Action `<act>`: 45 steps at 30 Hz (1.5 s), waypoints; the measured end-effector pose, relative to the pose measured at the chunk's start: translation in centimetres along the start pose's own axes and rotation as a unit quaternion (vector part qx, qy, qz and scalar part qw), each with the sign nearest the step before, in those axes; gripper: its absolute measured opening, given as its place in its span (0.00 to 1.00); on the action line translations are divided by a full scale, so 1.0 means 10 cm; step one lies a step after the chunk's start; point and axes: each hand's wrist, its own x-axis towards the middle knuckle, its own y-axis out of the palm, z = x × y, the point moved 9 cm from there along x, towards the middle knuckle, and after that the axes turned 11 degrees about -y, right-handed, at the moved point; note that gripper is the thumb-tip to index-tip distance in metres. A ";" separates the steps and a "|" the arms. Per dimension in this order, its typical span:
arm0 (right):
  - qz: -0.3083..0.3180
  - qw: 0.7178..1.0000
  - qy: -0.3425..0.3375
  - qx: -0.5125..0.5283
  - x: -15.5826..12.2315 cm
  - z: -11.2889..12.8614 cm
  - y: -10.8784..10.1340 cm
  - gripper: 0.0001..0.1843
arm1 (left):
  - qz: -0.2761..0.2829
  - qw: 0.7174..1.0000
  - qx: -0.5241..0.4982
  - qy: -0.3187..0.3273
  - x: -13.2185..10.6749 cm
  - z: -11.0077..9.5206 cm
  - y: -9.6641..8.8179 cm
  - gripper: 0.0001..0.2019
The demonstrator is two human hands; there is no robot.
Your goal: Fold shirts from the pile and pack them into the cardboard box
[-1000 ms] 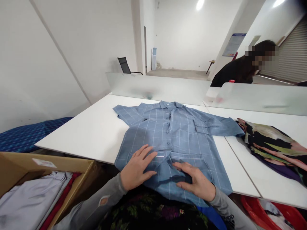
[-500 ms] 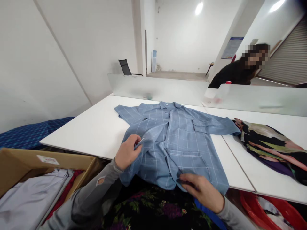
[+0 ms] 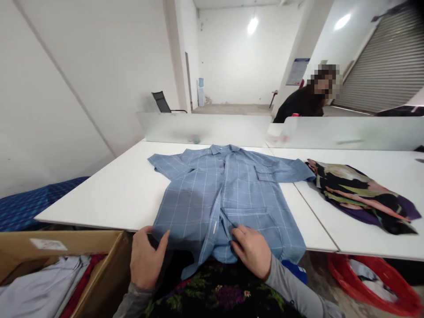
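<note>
A blue short-sleeved shirt (image 3: 195, 194) with thin white checks lies face up on the white table (image 3: 112, 185). Its collar points away from me, and its lower hem hangs over the near edge. My left hand (image 3: 145, 258) is at the shirt's lower left corner, thumb and fingers spread apart. My right hand (image 3: 252, 251) has its fingers and thumb closed on the front opening, below the flap of the right lower pocket; the fold between them is partly hidden. A small white strip (image 3: 215, 227) shows on the left front edge.
At right lies a multicoloured dark garment (image 3: 361, 190), touching the shirt's sleeve. A cardboard box (image 3: 115, 247) of folded clothes stands at lower left, a red bag (image 3: 402, 296) at lower right. Frosted dividers (image 3: 212, 128) line the table's back; a person (image 3: 291, 104) is beyond.
My left hand has let go of the shirt's left front edge and moved down and left to its corner. That panel now lies flatter. My right hand has shifted slightly left and up.
</note>
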 end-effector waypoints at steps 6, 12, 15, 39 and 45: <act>-0.035 0.993 0.055 0.099 0.02 -0.23 -0.04 0.11 | 0.024 0.997 0.036 0.070 0.10 0.05 0.18 0.24; -0.082 0.989 0.115 0.036 -0.06 -0.45 -0.10 0.19 | -0.027 0.991 0.096 0.086 0.28 -0.01 0.02 0.10; -0.017 0.994 0.097 0.049 0.00 -0.48 -0.04 0.08 | -0.023 0.989 0.061 0.129 0.25 -0.31 0.00 0.10; 0.183 0.949 -0.086 0.241 0.04 0.15 0.12 0.14 | 0.403 0.867 -0.070 0.285 -0.52 -1.59 0.88 0.06; 0.247 0.893 -0.139 0.349 0.17 -0.09 0.25 0.11 | 0.347 0.840 0.030 0.417 -0.33 -1.91 0.89 0.09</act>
